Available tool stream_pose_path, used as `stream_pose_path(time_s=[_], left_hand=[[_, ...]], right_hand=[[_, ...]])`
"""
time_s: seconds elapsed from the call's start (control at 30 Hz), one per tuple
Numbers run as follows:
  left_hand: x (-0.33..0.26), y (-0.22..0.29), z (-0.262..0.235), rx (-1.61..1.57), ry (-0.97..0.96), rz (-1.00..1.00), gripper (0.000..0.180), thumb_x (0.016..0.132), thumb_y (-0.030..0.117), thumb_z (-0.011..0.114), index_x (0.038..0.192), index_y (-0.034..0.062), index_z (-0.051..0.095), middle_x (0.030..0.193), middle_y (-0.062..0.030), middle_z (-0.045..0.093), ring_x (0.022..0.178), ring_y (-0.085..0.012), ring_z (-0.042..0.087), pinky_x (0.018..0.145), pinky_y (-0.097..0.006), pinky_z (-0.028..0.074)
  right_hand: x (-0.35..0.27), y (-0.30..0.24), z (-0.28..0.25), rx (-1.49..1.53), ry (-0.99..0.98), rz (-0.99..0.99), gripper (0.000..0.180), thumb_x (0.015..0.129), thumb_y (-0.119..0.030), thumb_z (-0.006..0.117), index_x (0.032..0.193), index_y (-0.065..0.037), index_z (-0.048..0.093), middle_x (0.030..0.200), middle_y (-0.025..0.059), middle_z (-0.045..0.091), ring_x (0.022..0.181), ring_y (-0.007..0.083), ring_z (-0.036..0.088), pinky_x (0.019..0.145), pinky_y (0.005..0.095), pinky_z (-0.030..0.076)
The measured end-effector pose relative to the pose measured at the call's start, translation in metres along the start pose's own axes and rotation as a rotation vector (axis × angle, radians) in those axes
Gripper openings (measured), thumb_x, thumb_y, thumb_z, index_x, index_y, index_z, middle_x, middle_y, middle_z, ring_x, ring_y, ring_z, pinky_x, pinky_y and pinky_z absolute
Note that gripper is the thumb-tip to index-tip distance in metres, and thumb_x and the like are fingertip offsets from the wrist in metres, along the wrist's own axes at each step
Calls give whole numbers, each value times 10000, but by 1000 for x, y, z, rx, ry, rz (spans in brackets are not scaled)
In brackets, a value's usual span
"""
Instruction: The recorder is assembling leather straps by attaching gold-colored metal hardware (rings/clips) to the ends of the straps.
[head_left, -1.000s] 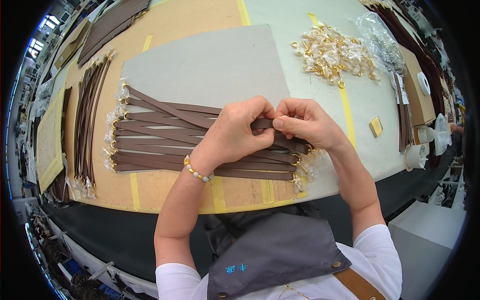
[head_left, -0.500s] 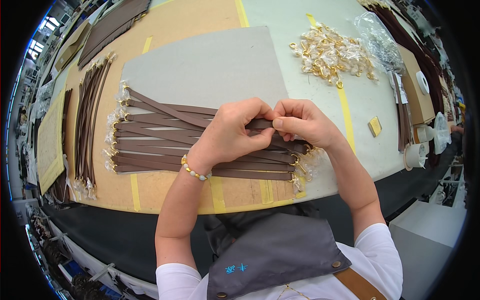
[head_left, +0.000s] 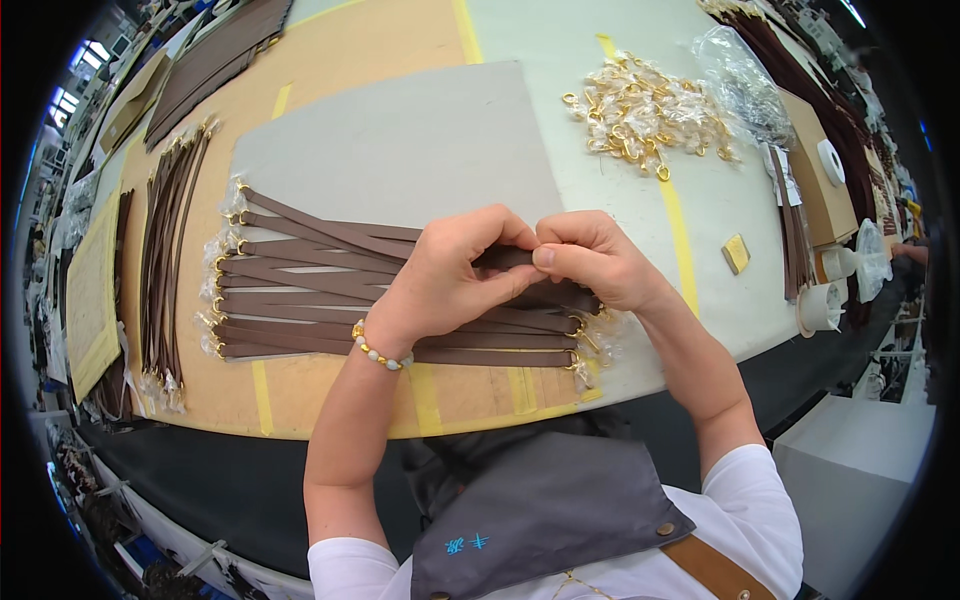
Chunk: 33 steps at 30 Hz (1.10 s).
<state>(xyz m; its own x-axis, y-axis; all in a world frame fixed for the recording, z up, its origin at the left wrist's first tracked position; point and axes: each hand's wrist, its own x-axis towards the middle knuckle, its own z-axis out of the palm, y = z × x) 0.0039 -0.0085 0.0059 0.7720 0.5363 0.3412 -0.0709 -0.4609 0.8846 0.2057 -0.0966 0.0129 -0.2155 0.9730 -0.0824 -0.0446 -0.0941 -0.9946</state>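
Note:
Both hands meet over a row of brown straps [head_left: 300,301] lying on the table, with gold clasps in clear plastic at their ends. My left hand [head_left: 462,265], a beaded bracelet at its wrist, has its fingers curled round a brown strap [head_left: 503,258]. My right hand [head_left: 595,258] pinches the end of that strap between thumb and forefinger, touching the left fingertips. What lies inside the right pinch besides the strap is hidden. The straps in the row pass beneath both hands, some crossing one another.
A heap of gold clasps in clear wrappers [head_left: 650,112] lies at the far right, beside a clear plastic bag [head_left: 740,85]. A small yellow block [head_left: 736,254] sits to the right. More straps [head_left: 175,260] are bundled at left. A grey sheet [head_left: 400,140] covers the table's middle.
The view has shifted slightly, so the table things appear a little lower and to the left. Both hands stay together at the strap, with only small finger movement.

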Motion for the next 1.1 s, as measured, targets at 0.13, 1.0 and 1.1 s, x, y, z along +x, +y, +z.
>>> stream_pose_path(time_s=[0.13,1.0,1.1], left_hand=[[-1,-8,3,-112,-12,-11,180,858,32,777,955,-10,631,881,-44,684,780,-91,634,681,-251,520],[-27,-34,-81,848,162,-258,521,936,452,658,1206,8,635,1248,-156,630,1190,-332,579,1076,-425,404],[-80,-45,-133,1032,204,-368,617,922,581,606,1162,14,651,1240,-157,622,1202,-300,563,1092,-431,363]], right_hand=[[0,-1,-9,-155,3,17,246,972,-198,659,778,-49,631,699,-60,532,657,22,414,567,234,332],[-13,-18,39,-1217,0,-160,1181,575,-419,933,1513,3,352,1521,254,401,1443,413,340,1187,491,286],[-14,-23,79,-1351,-147,-29,1238,557,-469,927,1528,6,322,1551,272,360,1479,417,286,1203,503,247]])
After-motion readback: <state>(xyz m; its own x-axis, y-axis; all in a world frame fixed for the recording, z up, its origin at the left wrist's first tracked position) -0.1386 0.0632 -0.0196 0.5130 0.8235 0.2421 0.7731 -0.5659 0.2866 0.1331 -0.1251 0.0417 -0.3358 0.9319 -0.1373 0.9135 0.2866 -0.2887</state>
